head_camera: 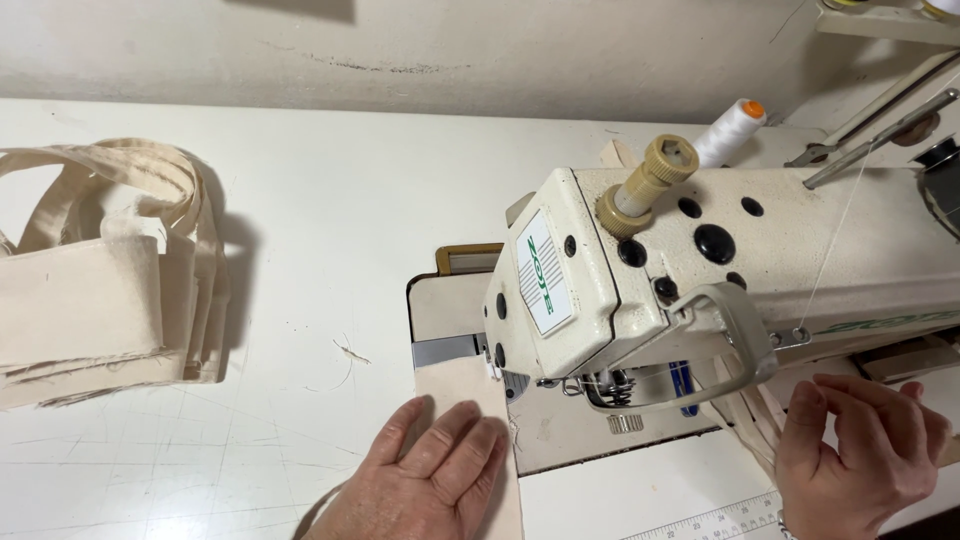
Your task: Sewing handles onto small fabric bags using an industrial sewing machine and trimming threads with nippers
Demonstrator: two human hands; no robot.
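My left hand lies flat, fingers apart, pressing a cream fabric strip onto the machine bed. The strip runs up under the presser foot of the cream industrial sewing machine. My right hand is at the lower right, its fingers pinched on cream fabric straps that hang down beside the machine's front. The needle area is partly hidden behind the machine head.
A pile of folded cream fabric pieces with straps lies at the left of the white table. A white thread cone stands behind the machine. A ruler is fixed along the table's near edge.
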